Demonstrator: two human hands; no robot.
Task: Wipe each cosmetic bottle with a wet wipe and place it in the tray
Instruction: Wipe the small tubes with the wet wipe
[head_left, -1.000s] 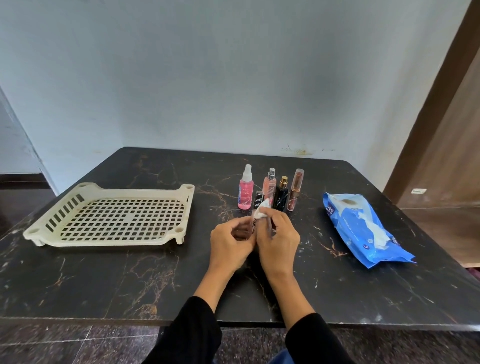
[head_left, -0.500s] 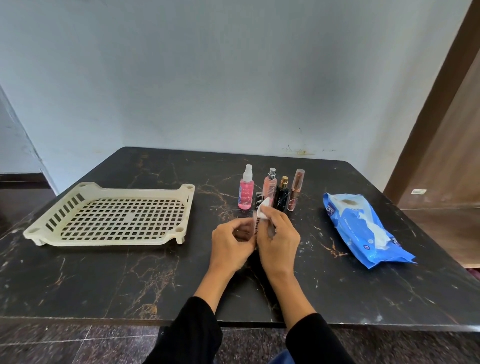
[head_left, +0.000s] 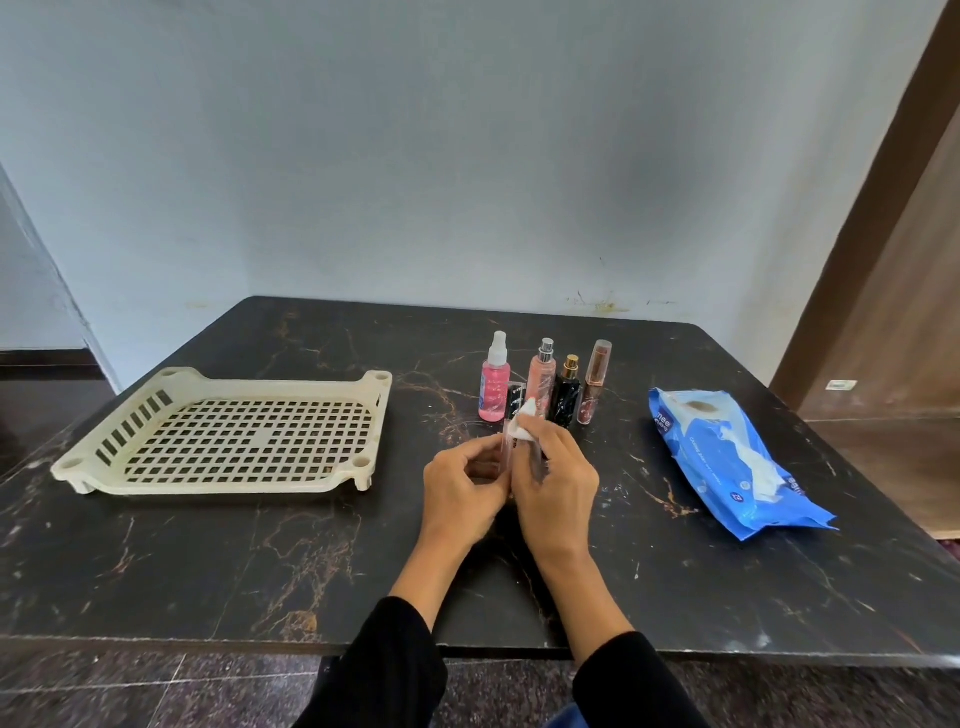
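Left hand (head_left: 465, 483) grips slim clear bottle (head_left: 503, 447) upright; right hand (head_left: 553, 480) pinches wet wipe (head_left: 524, 428) against it, above worktop (head_left: 260, 561).

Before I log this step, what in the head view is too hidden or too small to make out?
- Held bottle: mostly covered by left hand and right hand; its type is unclear.
- Dark item behind the wet wipe: partly hidden.
- Wipes pack print: too small to read.
- Bottle labels: too small to read.
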